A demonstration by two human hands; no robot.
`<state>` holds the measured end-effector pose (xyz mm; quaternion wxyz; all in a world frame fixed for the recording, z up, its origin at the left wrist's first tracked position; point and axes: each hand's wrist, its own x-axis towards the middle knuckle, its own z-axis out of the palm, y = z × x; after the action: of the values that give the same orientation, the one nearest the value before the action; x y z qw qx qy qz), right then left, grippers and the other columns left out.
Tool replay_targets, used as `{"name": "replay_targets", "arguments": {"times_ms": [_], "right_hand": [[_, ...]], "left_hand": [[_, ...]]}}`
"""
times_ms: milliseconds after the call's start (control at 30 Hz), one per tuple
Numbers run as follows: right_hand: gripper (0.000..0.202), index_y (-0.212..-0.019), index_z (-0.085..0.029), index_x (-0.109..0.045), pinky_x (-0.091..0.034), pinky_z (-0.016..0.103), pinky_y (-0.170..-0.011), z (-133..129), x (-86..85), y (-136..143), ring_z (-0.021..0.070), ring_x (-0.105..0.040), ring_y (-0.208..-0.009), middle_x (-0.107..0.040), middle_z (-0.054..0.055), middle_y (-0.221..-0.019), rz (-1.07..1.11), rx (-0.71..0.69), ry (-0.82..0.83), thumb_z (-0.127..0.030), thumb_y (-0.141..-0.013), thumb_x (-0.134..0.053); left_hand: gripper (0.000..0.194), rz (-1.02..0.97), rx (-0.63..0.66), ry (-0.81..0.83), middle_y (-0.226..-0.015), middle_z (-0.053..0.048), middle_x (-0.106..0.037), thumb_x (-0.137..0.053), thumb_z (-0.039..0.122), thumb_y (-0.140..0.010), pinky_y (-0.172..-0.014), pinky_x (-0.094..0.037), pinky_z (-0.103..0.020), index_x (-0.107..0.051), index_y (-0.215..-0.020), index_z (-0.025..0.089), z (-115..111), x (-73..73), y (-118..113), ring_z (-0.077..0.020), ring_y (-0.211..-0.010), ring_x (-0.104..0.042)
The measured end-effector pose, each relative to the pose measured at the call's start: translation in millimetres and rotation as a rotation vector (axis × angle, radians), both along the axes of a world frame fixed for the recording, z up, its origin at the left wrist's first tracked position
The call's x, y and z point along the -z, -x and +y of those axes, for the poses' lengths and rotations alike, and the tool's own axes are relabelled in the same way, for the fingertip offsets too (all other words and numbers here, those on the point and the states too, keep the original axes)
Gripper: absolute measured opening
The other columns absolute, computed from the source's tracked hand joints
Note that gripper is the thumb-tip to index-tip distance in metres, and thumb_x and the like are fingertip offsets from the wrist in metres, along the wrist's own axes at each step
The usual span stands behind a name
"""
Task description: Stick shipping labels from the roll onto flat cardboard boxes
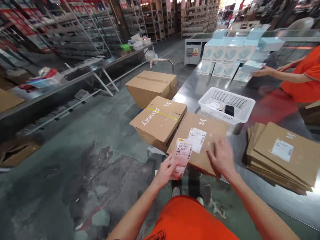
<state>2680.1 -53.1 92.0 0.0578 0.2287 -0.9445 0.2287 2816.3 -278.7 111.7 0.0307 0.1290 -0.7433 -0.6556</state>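
Currently, left hand [164, 170] holds 1 label [183, 154]; right hand [223, 156] touches 1 carton [211, 130].

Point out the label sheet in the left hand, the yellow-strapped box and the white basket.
Label sheet [182, 156]: head view, on its printed face.
Yellow-strapped box [160, 121]: head view, on its top face.
White basket [233, 99]: head view, on its bare perforated inside.

I'm seeing a carton [203, 158] lying over the desk's [238, 146] near-left corner, a basket [217, 113] standing behind it with small items [229, 110] inside, a cardboard stack [295, 163] resting to its right, and boxes [230, 55] standing toward the far end.
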Motion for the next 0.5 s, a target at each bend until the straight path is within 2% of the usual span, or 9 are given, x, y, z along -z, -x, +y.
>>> {"name": "replay_targets", "arguments": {"times_ms": [33,67,167,267,333,433,500], "right_hand": [[0.059,-0.131,-0.01,-0.051,-0.041,0.053,-0.099,17.1,0.6,2.3,0.0357,-0.047,-0.126,-0.051,0.023,-0.136,-0.069,0.167,0.07,-0.05,-0.088,-0.047],[0.059,-0.126,-0.008,-0.055,-0.046,0.049,-0.091,31.2,0.8,5.4,0.0345,-0.055,-0.116,-0.058,0.024,-0.127,-0.156,0.258,0.14,-0.05,-0.085,-0.049],[0.045,-0.103,-0.012,-0.064,-0.052,0.037,-0.072,53.6,0.2,11.9,0.0264,-0.065,-0.086,-0.07,0.015,-0.098,-0.347,0.256,0.305,-0.049,-0.08,-0.055],[0.037,-0.094,-0.014,-0.065,-0.05,0.033,-0.065,66.8,-1.4,12.0,0.0222,-0.065,-0.076,-0.071,0.01,-0.088,-0.383,0.274,0.415,-0.046,-0.077,-0.059],[0.036,-0.093,-0.015,-0.065,-0.05,0.033,-0.066,89.4,-1.9,12.1,0.0212,-0.064,-0.074,-0.071,0.008,-0.086,-0.407,0.3,0.515,-0.045,-0.074,-0.062],[0.04,-0.094,-0.016,-0.065,-0.052,0.034,-0.071,155.0,-1.5,18.0,0.0215,-0.064,-0.076,-0.071,0.008,-0.086,-0.393,0.409,0.71,-0.047,-0.068,-0.067],[0.042,-0.091,-0.018,-0.064,-0.052,0.036,-0.07,212.5,-2.8,28.2,0.0222,-0.064,-0.076,-0.07,0.007,-0.085,-0.34,0.574,0.829,-0.049,-0.064,-0.069]], "left_hand": [[0.034,-0.007,0.006,-0.001,-0.132,-0.011,-0.061,-0.057,0.044,-0.085,-0.115,-0.028,-0.039,-0.077,-0.093,0.018,5.2,1.8,-1.2,-0.0278,-0.129,-0.049],[0.035,-0.011,0.012,-0.005,-0.13,-0.012,-0.062,-0.058,0.046,-0.084,-0.115,-0.028,-0.04,-0.077,-0.092,0.018,10.9,2.6,-1.4,-0.0283,-0.129,-0.049],[0.04,-0.007,0.064,-0.018,-0.122,-0.013,-0.067,-0.059,0.05,-0.082,-0.113,-0.031,-0.043,-0.076,-0.099,0.017,31.7,-2.3,3.6,-0.0292,-0.124,-0.054],[0.05,-0.026,0.151,-0.039,-0.119,-0.013,-0.069,-0.059,0.056,-0.081,-0.111,-0.035,-0.044,-0.073,-0.109,0.017,55.6,-11.7,7.4,-0.0296,-0.117,-0.058],[0.055,-0.06,0.204,-0.052,-0.119,-0.013,-0.069,-0.057,0.06,-0.081,-0.108,-0.038,-0.044,-0.073,-0.11,0.016,69.3,-14.7,5.4,-0.03,-0.116,-0.059],[0.062,-0.144,0.204,-0.093,-0.117,-0.013,-0.07,-0.057,0.067,-0.078,-0.104,-0.043,-0.043,-0.073,-0.107,0.015,82.8,-10.4,0.2,-0.0305,-0.114,-0.06],[0.067,-0.198,0.151,-0.124,-0.113,-0.013,-0.071,-0.059,0.072,-0.073,-0.098,-0.046,-0.043,-0.073,-0.104,0.014,88.2,-4.3,-0.5,-0.0313,-0.108,-0.063]]}}
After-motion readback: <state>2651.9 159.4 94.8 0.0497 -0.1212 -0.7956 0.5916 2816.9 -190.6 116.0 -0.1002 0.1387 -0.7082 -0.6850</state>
